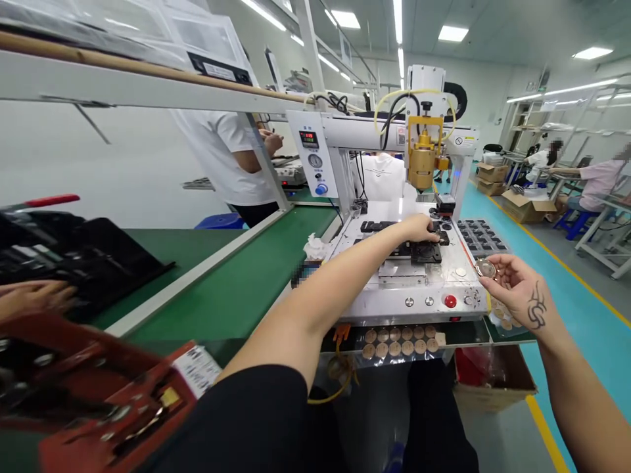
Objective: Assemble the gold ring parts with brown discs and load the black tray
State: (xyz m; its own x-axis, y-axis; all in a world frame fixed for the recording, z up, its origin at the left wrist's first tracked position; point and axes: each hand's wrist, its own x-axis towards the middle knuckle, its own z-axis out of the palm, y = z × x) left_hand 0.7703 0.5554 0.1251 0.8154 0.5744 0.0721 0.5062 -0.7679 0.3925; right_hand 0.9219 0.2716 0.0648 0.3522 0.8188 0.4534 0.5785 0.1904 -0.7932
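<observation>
My right hand pinches a round, metal-rimmed watch case between thumb and fingers, just right of the white machine bed. My left hand stretches across the bed, its fingers bent together at a black fixture. Whatever lies between those fingertips is too small to make out. Above and behind the left hand hangs the brass-coloured machine head, apart from it. A pale round disc lies on the bed between my hands.
A black compartment tray stands right of the machine. Buttons, one a red button, line its front. Several round discs lie below. At left are a green belt, a red hand press and another person's hand.
</observation>
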